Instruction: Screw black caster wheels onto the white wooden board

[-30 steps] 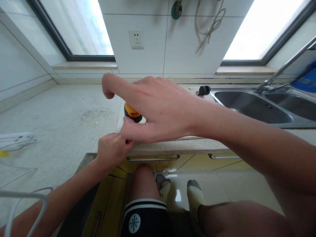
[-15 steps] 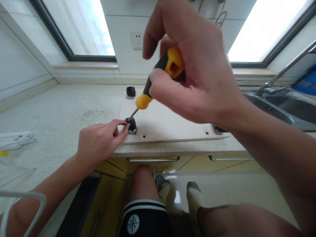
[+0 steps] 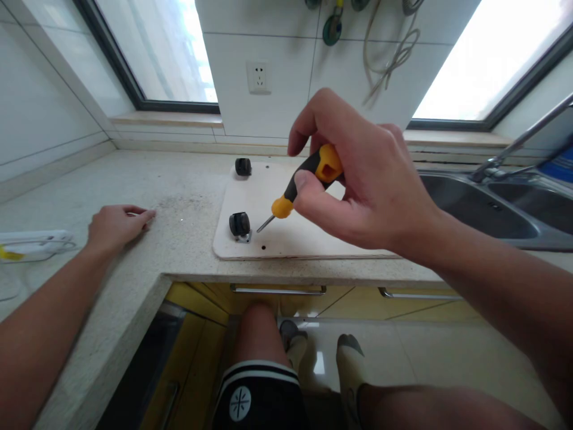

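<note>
My right hand [image 3: 362, 179] grips a yellow and black screwdriver [image 3: 304, 179], its shaft slanting down to the left. The tip hangs just right of the nearer black caster wheel [image 3: 240, 224], which stands on a small metal plate at the board's left end. A second caster [image 3: 243, 167] sits at the far left corner of the white board [image 3: 233, 197]. Off to the left, my left hand [image 3: 119, 227] is low over the countertop with fingertips pressed together; whether anything is between them is hidden. A tiny bright speck [image 3: 181, 220] lies on the counter right of those fingers.
A double steel sink [image 3: 474, 203] with a faucet [image 3: 492, 164] is at the right. A white power strip [image 3: 36, 245] with cable lies at the left. Behind are a wall socket [image 3: 258, 77] and a hanging cord [image 3: 389, 65]. Drawer handles [image 3: 277, 291] stick out below the counter edge.
My left hand has let go of the nearer caster and moved left over the counter. My right hand has lowered, and the screwdriver tip has come off the caster to its right side.
</note>
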Available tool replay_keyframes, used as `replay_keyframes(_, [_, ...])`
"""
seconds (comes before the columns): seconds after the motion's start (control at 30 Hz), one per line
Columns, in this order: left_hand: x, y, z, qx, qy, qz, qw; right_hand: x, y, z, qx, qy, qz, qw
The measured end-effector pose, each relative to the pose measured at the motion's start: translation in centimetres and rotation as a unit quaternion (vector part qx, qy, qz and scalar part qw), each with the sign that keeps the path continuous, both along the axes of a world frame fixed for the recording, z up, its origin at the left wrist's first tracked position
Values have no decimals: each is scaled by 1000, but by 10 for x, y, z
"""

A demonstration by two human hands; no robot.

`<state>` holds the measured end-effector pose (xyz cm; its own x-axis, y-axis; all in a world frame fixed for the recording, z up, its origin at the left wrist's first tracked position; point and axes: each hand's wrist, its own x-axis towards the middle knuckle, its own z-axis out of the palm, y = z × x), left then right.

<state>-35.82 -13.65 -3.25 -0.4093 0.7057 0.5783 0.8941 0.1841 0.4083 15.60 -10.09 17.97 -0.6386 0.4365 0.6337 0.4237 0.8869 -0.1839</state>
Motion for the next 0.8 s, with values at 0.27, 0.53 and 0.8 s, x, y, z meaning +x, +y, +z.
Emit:
replay_keyframes(0.27, [38, 6, 28, 7, -97, 60, 993, -6, -2, -7, -31, -32, 10, 999])
replay_keyframes(0.53, [192, 3, 18, 7, -106, -334, 936, -15, -2, -9, -22, -29, 33, 999])
replay_keyframes(0.8, [205, 1, 6, 81, -113, -365, 921, -27, 3, -25, 27, -3, 102, 994])
